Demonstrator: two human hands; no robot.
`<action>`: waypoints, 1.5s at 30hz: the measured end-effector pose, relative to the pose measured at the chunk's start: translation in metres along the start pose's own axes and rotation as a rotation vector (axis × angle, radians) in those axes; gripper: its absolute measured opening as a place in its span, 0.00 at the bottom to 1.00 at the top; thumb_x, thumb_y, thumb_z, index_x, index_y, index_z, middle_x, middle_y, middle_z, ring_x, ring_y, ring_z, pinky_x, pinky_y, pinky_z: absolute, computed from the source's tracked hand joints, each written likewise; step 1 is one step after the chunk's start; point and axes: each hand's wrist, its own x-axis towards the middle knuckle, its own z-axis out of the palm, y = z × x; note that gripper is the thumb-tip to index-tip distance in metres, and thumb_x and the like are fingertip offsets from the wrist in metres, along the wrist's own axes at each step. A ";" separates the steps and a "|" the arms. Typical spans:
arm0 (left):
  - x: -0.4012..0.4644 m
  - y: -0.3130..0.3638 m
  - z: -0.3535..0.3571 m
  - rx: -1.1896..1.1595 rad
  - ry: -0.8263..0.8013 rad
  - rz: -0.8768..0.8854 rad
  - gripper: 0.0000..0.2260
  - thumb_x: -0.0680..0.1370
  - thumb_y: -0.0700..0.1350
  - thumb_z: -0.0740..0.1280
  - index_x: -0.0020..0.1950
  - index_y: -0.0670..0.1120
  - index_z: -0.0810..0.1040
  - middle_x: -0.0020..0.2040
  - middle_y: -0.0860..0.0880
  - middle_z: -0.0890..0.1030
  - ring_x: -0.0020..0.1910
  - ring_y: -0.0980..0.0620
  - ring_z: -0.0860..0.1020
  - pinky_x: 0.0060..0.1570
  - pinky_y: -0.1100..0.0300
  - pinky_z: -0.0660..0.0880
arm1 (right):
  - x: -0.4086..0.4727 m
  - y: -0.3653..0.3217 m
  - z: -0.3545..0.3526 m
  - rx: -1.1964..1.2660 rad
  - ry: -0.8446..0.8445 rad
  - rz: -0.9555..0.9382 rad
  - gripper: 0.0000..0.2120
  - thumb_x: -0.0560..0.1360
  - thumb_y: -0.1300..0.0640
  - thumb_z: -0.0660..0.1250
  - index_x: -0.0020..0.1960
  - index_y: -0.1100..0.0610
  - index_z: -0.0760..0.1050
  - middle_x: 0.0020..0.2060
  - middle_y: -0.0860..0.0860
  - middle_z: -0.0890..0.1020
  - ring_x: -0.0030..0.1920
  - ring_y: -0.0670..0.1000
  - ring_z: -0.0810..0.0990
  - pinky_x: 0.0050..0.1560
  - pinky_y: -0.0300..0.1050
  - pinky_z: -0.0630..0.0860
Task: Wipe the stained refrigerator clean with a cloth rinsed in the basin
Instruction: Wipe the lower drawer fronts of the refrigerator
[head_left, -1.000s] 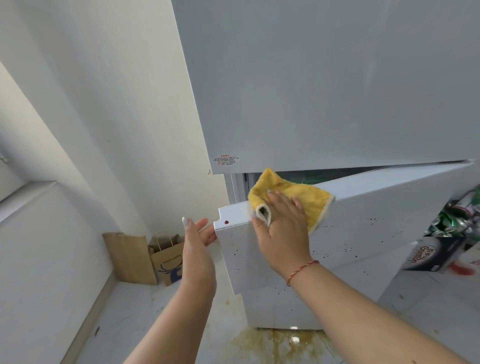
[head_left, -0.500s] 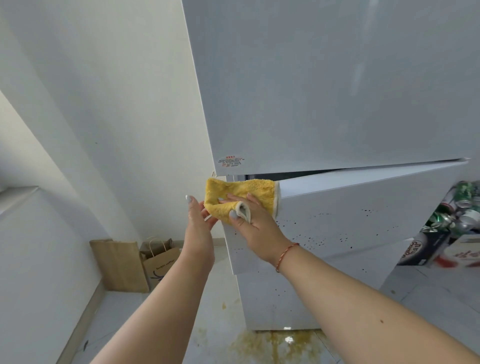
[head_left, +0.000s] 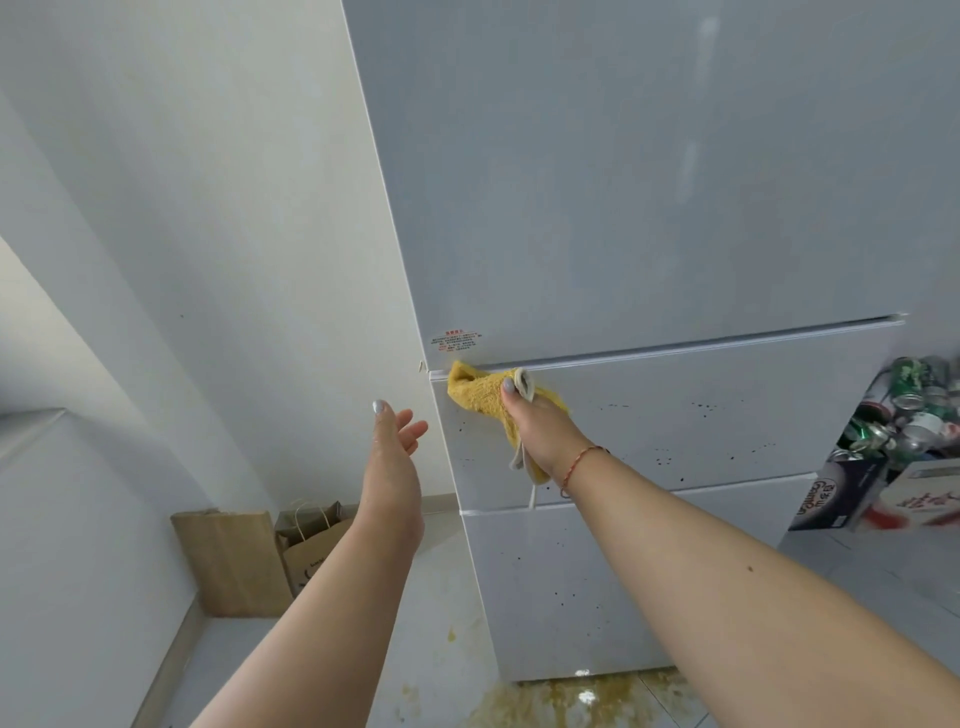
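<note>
While the right hand (head_left: 540, 426) presses the yellow cloth (head_left: 480, 395) flat on the fridge (head_left: 649, 208), its thumb curls over the top of the cloth and pinches it. The cloth sits at the top left corner of the middle door (head_left: 701, 410), just under the gap below the big top door. One end of the cloth hangs down by the wrist. Small dark spots (head_left: 701, 405) dot the middle door and the bottom door (head_left: 597, 587). The left hand (head_left: 392, 447) floats in the air just left of the fridge, fingers spread, holding nothing. Sticky brown mess (head_left: 561, 701) lies on the floor under the fridge. Paper bags (head_left: 249, 561) lean on the wall to the left. Cans (head_left: 904, 410) are piled in boxes to the right.
</note>
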 end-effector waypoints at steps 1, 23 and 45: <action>-0.001 -0.001 0.000 0.001 -0.005 -0.002 0.25 0.81 0.62 0.46 0.65 0.50 0.73 0.64 0.49 0.77 0.69 0.51 0.68 0.73 0.46 0.54 | 0.002 0.001 -0.001 -0.024 0.005 0.001 0.24 0.81 0.41 0.47 0.67 0.51 0.72 0.40 0.53 0.80 0.41 0.51 0.76 0.46 0.38 0.70; -0.049 -0.041 0.081 0.387 -0.510 0.283 0.27 0.75 0.69 0.43 0.74 0.67 0.58 0.77 0.60 0.56 0.76 0.62 0.47 0.76 0.49 0.46 | -0.071 0.061 -0.027 1.325 -0.060 0.245 0.34 0.78 0.35 0.50 0.68 0.60 0.72 0.64 0.61 0.76 0.66 0.61 0.74 0.71 0.60 0.62; -0.020 -0.080 0.141 0.118 -0.233 0.220 0.18 0.83 0.52 0.49 0.57 0.50 0.77 0.57 0.48 0.81 0.59 0.49 0.77 0.65 0.47 0.70 | 0.000 0.108 -0.262 1.432 0.893 -0.245 0.18 0.81 0.49 0.51 0.49 0.53 0.79 0.39 0.48 0.85 0.47 0.49 0.81 0.46 0.42 0.76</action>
